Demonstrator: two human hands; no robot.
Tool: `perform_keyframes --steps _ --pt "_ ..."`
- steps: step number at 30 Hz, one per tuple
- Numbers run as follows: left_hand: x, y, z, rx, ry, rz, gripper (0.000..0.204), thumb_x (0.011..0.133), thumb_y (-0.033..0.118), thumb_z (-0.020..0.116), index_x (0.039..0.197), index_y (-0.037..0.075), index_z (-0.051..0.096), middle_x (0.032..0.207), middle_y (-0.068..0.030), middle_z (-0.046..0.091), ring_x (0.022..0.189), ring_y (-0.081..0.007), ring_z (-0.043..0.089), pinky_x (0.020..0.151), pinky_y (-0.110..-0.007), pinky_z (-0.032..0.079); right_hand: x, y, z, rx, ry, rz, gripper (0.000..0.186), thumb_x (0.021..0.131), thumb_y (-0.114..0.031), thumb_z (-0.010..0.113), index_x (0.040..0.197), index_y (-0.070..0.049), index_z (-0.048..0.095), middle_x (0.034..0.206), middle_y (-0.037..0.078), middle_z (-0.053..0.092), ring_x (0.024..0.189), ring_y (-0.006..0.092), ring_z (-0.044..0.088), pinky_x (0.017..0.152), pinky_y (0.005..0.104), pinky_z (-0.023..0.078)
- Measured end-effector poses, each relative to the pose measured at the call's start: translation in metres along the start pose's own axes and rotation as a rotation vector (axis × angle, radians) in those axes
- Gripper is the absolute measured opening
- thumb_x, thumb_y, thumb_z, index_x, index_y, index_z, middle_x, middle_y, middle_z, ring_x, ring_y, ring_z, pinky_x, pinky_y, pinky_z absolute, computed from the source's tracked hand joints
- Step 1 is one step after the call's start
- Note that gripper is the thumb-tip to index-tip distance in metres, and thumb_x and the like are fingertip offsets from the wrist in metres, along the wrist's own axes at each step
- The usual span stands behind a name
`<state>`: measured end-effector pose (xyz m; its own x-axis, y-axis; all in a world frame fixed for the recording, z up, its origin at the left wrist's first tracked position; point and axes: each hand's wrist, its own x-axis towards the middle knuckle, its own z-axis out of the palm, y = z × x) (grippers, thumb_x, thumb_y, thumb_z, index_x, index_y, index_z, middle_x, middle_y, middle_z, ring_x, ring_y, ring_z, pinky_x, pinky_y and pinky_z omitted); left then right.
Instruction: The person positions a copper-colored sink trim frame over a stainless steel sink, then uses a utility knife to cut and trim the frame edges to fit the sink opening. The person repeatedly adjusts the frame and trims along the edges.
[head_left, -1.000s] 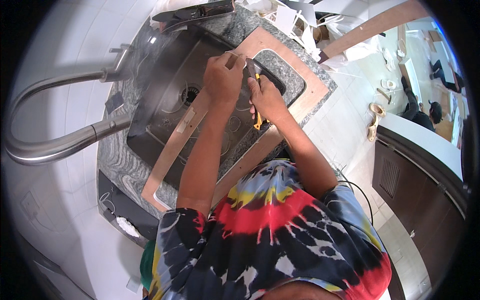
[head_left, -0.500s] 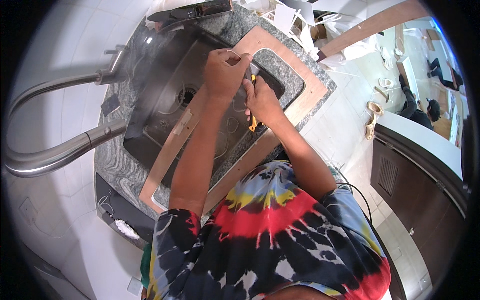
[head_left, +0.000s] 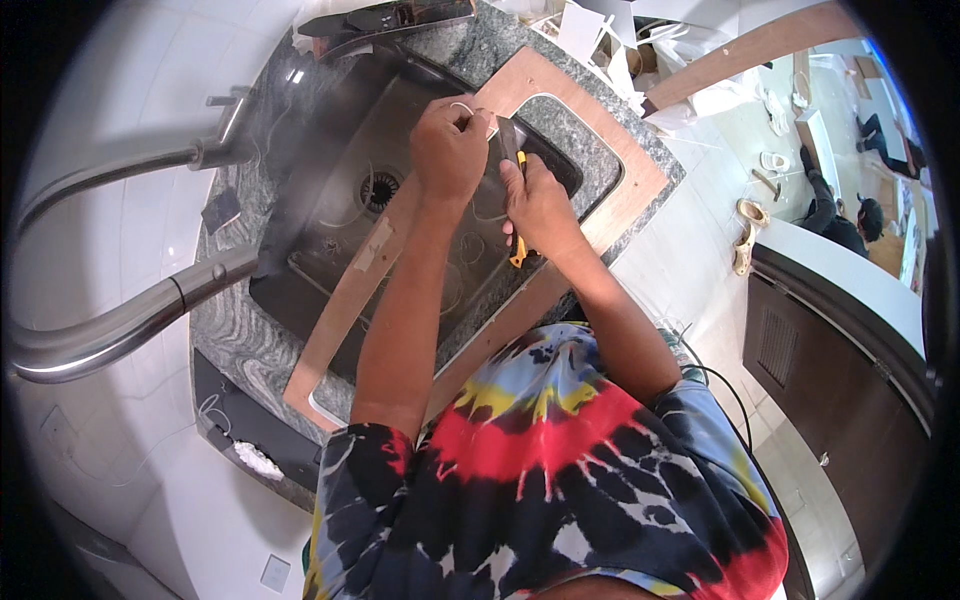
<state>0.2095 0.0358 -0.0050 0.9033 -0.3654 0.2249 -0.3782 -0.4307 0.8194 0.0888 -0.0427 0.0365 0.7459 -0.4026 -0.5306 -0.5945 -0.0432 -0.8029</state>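
A flat wooden frame (head_left: pixel 640 185) with a rounded opening lies across a dark sink (head_left: pixel 340 185) and its grey stone counter. Thin white edging follows the inside of the opening. At the frame's far left side, my left hand (head_left: pixel 448 155) pinches a thin white strip (head_left: pixel 462 106), which curls above the fingers. Just right of it, my right hand (head_left: pixel 543 208) is wrapped round a yellow and black utility knife (head_left: pixel 518 252). Its blade points away from me, close to my left fingertips; whether it touches the strip I cannot tell.
A metal tap (head_left: pixel 120 330) arches in from the left. Thin offcuts lie in the sink around the drain (head_left: pixel 379 190). A dark object (head_left: pixel 390 22) rests at the counter's back. Scraps (head_left: pixel 590 40) pile up beyond. Another person (head_left: pixel 850 230) is on the floor at right.
My right hand has moved the knife slightly rightward, away from my left hand, and more of the blade shows. My left hand keeps its pinch. The whole view has shifted a little.
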Motion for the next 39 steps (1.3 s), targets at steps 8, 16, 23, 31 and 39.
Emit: perform_keyframes --steps 8,16,23,31,39 --pt "-0.005 0.004 0.001 0.027 0.037 0.005 0.014 0.080 0.009 0.070 0.071 -0.002 0.069 0.098 -0.0140 0.071 0.090 -0.0279 0.068 0.078 -0.036 0.053 -0.003 0.001 0.004 -0.029 0.031 -0.003 0.035 0.103 -0.028 0.050 0.095 0.006 0.046 0.057 0.012 0.057 0.046 0.0218 0.064 0.043 0.0354 0.050" --pt "-0.007 0.009 0.001 -0.021 0.027 -0.089 0.015 0.080 0.010 0.067 0.070 -0.002 0.069 0.099 -0.0148 0.072 0.093 -0.0293 0.068 0.082 -0.039 0.053 0.000 0.002 0.008 -0.016 0.053 -0.023 0.036 0.103 -0.028 0.050 0.095 0.007 0.047 0.057 0.012 0.056 0.045 0.0221 0.063 0.042 0.0351 0.050" --pt "-0.005 0.006 0.004 -0.027 0.080 -0.136 0.017 0.081 0.006 0.066 0.066 -0.003 0.063 0.098 -0.0146 0.073 0.090 -0.0289 0.069 0.080 -0.038 0.052 0.014 -0.001 0.013 0.059 0.005 -0.018 0.039 0.102 -0.028 0.051 0.100 0.012 0.050 0.061 0.019 0.062 0.049 0.0276 0.066 0.045 0.0384 0.053" --pt "-0.004 0.004 0.003 -0.060 0.073 -0.122 0.018 0.081 0.005 0.063 0.065 -0.002 0.061 0.095 -0.0130 0.073 0.089 -0.0311 0.067 0.080 -0.040 0.052 -0.004 0.005 0.012 -0.009 0.038 -0.025 0.036 0.104 -0.029 0.048 0.094 0.005 0.049 0.056 0.010 0.057 0.047 0.0193 0.062 0.042 0.0337 0.048" --pt "-0.009 0.004 0.007 -0.088 0.099 -0.173 0.019 0.083 0.004 0.067 0.067 -0.005 0.063 0.096 -0.0171 0.073 0.083 -0.0255 0.070 0.075 -0.035 0.052 0.002 0.016 0.018 0.068 0.019 -0.062 0.037 0.104 -0.028 0.049 0.094 0.007 0.048 0.058 0.011 0.057 0.045 0.0194 0.062 0.042 0.0340 0.048"
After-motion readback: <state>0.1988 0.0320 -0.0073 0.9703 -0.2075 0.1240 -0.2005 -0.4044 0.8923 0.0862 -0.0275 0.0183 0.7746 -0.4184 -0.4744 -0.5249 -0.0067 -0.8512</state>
